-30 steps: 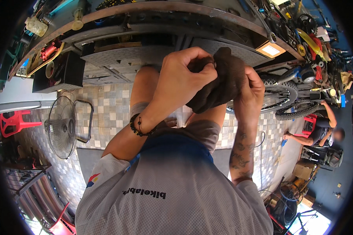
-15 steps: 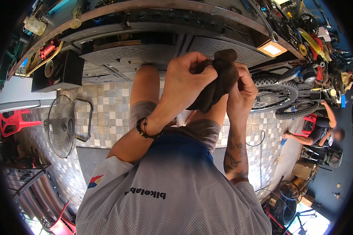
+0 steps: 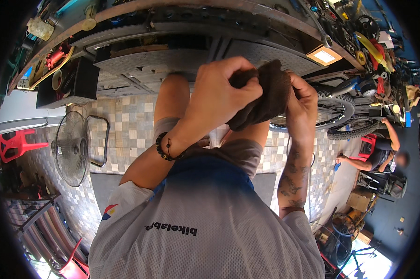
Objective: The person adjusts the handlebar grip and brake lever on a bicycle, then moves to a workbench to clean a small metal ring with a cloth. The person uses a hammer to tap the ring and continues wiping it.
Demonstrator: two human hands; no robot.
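Note:
A dark brown, crumpled cloth (image 3: 265, 95) is stretched between my two hands, above my thighs and in front of the workbench. My left hand (image 3: 224, 90) pinches its left side between thumb and curled fingers; a dark beaded bracelet is on that wrist. Gripping the right edge of the cloth is my right hand (image 3: 303, 100), its fingers bent toward the thumb. Whether anything lies inside the folds cannot be seen. A small whitish item (image 3: 217, 136) shows between my thighs, partly covered by the left forearm.
Ahead runs a metal workbench (image 3: 186, 60) with tools along its top. A bicycle wheel (image 3: 335, 111) stands at the right; farther right a person (image 3: 382, 149) sits on a red stool. To the left are a floor fan (image 3: 72, 149), a black box (image 3: 70, 86) and a red stool (image 3: 19, 144).
Both hands have shifted a little to the right and slightly apart. The cloth is spread wider between them than before.

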